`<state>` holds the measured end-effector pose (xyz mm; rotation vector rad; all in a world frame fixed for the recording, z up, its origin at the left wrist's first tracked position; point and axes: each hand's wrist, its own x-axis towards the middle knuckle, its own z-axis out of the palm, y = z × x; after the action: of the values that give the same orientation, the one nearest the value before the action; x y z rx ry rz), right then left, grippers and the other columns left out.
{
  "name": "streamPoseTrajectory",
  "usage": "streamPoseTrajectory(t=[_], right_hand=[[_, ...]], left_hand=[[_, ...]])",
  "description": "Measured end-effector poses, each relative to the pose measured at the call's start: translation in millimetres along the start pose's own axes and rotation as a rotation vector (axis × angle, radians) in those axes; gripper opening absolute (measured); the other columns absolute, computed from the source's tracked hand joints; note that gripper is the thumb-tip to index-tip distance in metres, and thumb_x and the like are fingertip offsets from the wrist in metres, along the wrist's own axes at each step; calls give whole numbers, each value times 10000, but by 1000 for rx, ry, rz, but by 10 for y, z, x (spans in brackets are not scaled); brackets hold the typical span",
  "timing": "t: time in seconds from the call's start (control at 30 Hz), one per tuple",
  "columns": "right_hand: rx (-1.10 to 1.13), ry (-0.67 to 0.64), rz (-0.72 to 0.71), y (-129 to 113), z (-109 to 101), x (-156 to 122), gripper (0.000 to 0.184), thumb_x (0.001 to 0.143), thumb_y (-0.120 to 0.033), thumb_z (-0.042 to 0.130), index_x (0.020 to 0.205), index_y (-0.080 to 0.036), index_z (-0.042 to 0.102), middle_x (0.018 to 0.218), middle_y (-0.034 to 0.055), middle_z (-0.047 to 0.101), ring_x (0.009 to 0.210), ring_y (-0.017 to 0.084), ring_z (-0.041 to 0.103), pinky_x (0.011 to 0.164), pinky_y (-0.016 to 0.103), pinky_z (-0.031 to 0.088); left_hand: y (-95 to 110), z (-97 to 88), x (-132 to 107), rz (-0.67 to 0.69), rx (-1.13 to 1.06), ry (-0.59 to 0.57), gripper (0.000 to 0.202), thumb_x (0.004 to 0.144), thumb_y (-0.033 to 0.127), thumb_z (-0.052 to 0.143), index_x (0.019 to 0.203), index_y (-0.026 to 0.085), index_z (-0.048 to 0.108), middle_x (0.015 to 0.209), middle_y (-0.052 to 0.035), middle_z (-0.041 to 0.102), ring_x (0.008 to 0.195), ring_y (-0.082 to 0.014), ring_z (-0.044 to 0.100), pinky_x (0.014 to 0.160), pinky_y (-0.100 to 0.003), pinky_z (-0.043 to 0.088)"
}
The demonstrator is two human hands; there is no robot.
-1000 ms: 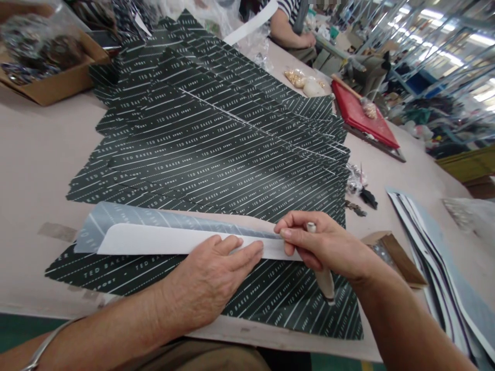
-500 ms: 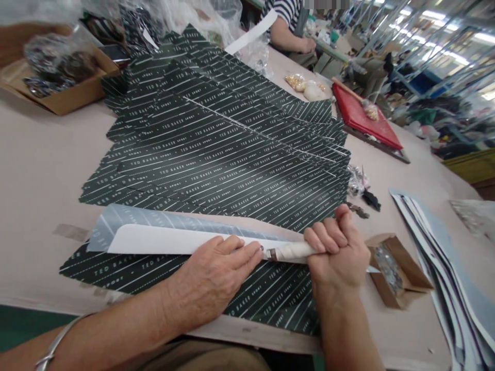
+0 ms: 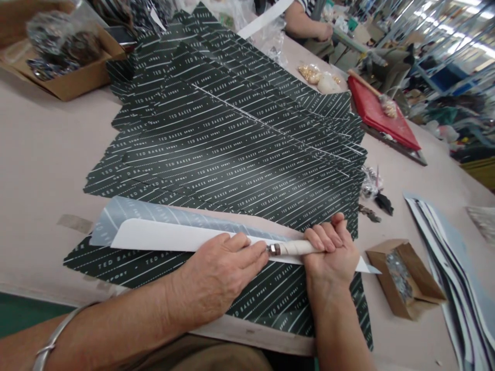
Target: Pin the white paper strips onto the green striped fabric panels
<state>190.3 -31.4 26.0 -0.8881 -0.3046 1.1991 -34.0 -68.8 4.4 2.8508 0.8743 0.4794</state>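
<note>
My right hand (image 3: 330, 252) is closed round the pale, wrapped handle (image 3: 296, 248) of a hand tool. A metal collar (image 3: 274, 250) at its left end meets my left fingertips; the working tip is hidden. My left hand (image 3: 226, 270) lies over a long white strip (image 3: 154, 235), its fingers together and bent round the edge, its thumb out of sight. Behind the strip, a dark green printed sheet (image 3: 282, 304) is turned up to its grey-blue back (image 3: 131, 211). The strip's pointed right end shows past my right hand.
More dark printed sheets (image 3: 232, 139) lie stacked behind. An opened carton (image 3: 73, 82) with bagged parts stands far left. At right are a small cardboard box (image 3: 390, 299), layered strips (image 3: 452, 288) and a red board (image 3: 382, 113). A co-worker's hand (image 3: 325, 32) shows at the back.
My right hand has moved left along the strip, uncovering the strip's pointed right end. My left hand stays on the strip. The view has shifted, with the background moving right.
</note>
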Motion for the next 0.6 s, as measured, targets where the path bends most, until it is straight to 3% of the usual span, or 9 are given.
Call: streamPoseTrajectory(t=[0.13,0.3,0.4,0.6], right_hand=[[-26,-2,-115,15,137,-112,56,873,-223,659,823,-198,658,470,-136,204,368,61,104,339,119,289],[-223,-183,-312,8,357,-327,114,942,-264,581,883,-259,679,477,-124,190,339,69,131,331,149,317],[-256,-234,-307,-23,365,-343,137,960,-289,564,886,-263,675,478,-122,182,336,70,149,336,154,318],[-189,-154,-281,-49,233,-264,142,955,-270,553,882,-263,675,484,-121,171,347,72,120,328,144,307]], left_hand=[[-22,0,-2,16,-20,-9,319,1023,178,423,1329,134,502,1292,-109,578,1047,-203,565,879,-345,499],[-59,-13,-13,36,-60,1,324,1019,161,382,1304,127,531,1353,-88,560,1039,-209,562,871,-356,506],[-66,13,-31,39,-78,6,361,1025,133,316,1328,129,513,1417,-57,523,1088,-207,553,892,-356,507],[-59,14,-43,12,-86,-27,340,1020,130,375,1331,155,510,1421,-49,521,1117,-204,550,919,-357,502]])
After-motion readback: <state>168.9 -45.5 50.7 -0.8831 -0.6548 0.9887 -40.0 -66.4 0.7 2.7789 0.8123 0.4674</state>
